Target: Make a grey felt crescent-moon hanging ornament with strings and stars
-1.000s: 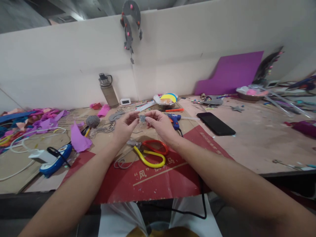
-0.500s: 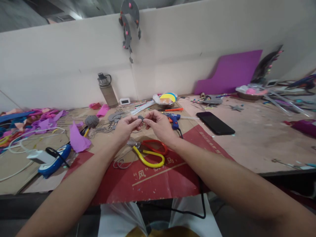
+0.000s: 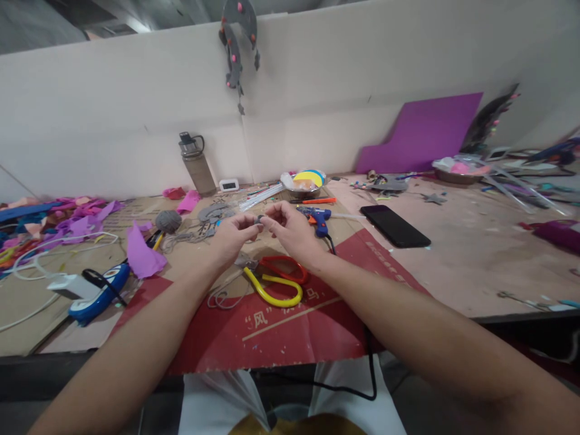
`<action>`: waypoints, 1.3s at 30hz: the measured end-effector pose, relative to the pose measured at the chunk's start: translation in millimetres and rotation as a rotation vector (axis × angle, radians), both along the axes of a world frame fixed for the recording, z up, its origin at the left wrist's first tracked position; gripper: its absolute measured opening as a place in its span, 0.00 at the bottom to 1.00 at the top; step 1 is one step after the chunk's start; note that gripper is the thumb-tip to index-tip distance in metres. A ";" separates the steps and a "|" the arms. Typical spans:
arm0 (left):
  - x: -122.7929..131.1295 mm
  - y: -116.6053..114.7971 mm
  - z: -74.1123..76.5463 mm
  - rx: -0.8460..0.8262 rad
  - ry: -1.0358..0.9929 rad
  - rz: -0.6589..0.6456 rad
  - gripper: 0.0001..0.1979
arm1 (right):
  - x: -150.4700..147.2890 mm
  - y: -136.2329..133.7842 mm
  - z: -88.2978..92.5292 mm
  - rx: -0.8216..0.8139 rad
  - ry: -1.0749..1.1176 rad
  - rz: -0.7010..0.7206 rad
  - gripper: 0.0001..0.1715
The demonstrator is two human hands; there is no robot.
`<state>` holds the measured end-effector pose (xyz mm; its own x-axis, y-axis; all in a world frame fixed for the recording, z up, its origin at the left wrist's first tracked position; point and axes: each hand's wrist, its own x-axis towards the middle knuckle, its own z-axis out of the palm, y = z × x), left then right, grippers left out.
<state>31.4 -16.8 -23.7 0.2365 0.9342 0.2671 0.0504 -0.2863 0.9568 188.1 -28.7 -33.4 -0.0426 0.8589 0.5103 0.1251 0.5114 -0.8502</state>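
Between the fingertips of both hands is a small dark grey piece (image 3: 259,220), perhaps felt, mostly covered by the fingers. My left hand (image 3: 235,234) pinches it from the left, and my right hand (image 3: 286,227) pinches it from the right. Below the hands lie scissors (image 3: 276,284) with one red and one yellow handle, on a red printed sheet (image 3: 272,338). A thin grey cord (image 3: 222,297) curls beside the blades. Just right of my right hand rests a blue glue gun (image 3: 321,221).
A black phone (image 3: 395,227) lies to the right. At the left are a ball of grey yarn (image 3: 168,222), purple felt (image 3: 144,254), a blue power strip (image 3: 102,296) and coloured scraps (image 3: 58,220). A bottle (image 3: 197,166) and a bowl (image 3: 304,192) stand along the wall.
The fingers have shifted slightly around the grey piece, and less of it shows now. Both hands stay in nearly the same place over the table.
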 end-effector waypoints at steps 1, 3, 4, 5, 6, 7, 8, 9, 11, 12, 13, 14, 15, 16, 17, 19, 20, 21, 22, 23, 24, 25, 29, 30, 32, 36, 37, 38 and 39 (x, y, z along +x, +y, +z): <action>0.1 -0.4 -0.2 0.000 0.021 -0.006 0.08 | 0.8 -1.0 0.7 0.001 -0.054 -0.027 0.08; 0.7 -1.6 0.9 -0.036 0.016 -0.022 0.09 | 2.5 -2.3 2.5 -0.017 -0.132 -0.062 0.08; 1.1 -2.3 2.1 -0.068 -0.002 -0.027 0.10 | 3.2 -2.6 3.3 -0.032 -0.149 -0.069 0.09; 1.6 -3.0 3.5 -0.105 -0.025 -0.028 0.11 | 3.7 -2.5 3.9 -0.048 -0.154 -0.072 0.10; 2.1 -3.6 4.8 -0.140 -0.050 -0.025 0.12 | 4.0 -2.2 4.3 -0.063 -0.154 -0.074 0.10; 2.5 -4.0 5.8 -0.171 -0.073 -0.025 0.13 | 3.9 -1.7 4.5 -0.076 -0.151 -0.078 0.11; 2.7 -3.9 6.3 -0.194 -0.094 -0.026 0.14 | 3.6 -0.9 4.5 -0.089 -0.142 -0.081 0.11; 2.7 -3.5 6.3 -0.206 -0.112 -0.027 0.15 | 3.1 -0.1 4.3 -0.104 -0.122 -0.074 0.11; 1.4 -1.6 4.8 -0.171 -0.139 -0.021 0.14 | 1.6 1.8 3.6 -0.141 -0.043 -0.031 0.08; 0.2 -0.4 3.8 -0.118 -0.133 -0.007 0.14 | 0.8 2.7 3.2 -0.166 0.010 0.002 0.08; -1.4 0.6 3.0 -0.036 -0.107 0.023 0.13 | 0.0 3.5 2.9 -0.195 0.067 0.038 0.08; -3.4 1.4 2.5 0.075 -0.057 0.059 0.12 | -0.7 4.1 2.6 -0.226 0.123 0.072 0.08; -5.6 1.9 2.6 0.210 0.012 0.097 0.10 | -1.2 4.5 2.2 -0.257 0.173 0.105 0.09; -8.0 2.1 3.3 0.354 0.089 0.129 0.08 | -1.7 4.8 1.8 -0.287 0.218 0.138 0.09; -10.5 2.0 4.5 0.492 0.162 0.151 0.07 | -2.2 4.9 1.4 -0.311 0.258 0.173 0.10; -15.1 1.5 7.7 0.716 0.254 0.174 0.06 | -3.1 4.5 0.7 -0.344 0.322 0.240 0.11; -17.0 1.1 9.2 0.792 0.276 0.177 0.07 | -3.7 3.9 0.4 -0.352 0.344 0.267 0.12; -18.5 0.8 10.5 0.842 0.286 0.180 0.07 | -4.2 3.1 0.4 -0.354 0.362 0.290 0.13; -19.5 0.5 11.3 0.873 0.292 0.178 0.08 | -4.8 2.2 0.7 -0.349 0.374 0.308 0.14; -20.2 0.2 11.6 0.890 0.297 0.171 0.08 | -5.3 1.1 1.1 -0.340 0.382 0.324 0.15; -20.4 0.1 11.4 0.896 0.303 0.160 0.08 | -5.7 0.2 1.7 -0.328 0.382 0.338 0.15; -20.4 0.2 10.6 0.890 0.309 0.148 0.08 | -6.0 -0.6 2.2 -0.313 0.377 0.348 0.16; -18.6 5.5 3.2 0.738 0.279 0.178 0.10 | -6.2 0.2 2.3 -0.251 0.344 0.314 0.18; -18.2 7.9 1.0 0.656 0.251 0.187 0.13 | -6.0 1.1 1.8 -0.243 0.336 0.283 0.18; -17.5 12.9 -2.6 0.472 0.180 0.177 0.17 | -5.4 3.0 0.6 -0.245 0.321 0.220 0.18; -16.5 15.8 -3.4 0.206 0.105 0.128 0.13 | -3.8 4.0 0.6 -0.266 0.294 0.163 0.18; -16.1 14.7 -2.5 0.159 0.082 0.103 0.12 | -3.4 3.7 1.2 -0.268 0.290 0.156 0.18; -15.6 13.1 -1.6 0.118 0.052 0.067 0.11 | -3.0 3.2 2.1 -0.267 0.287 0.149 0.18; -15.0 11.4 -0.8 0.088 0.024 0.023 0.10 | -2.7 2.7 3.0 -0.266 0.285 0.142 0.18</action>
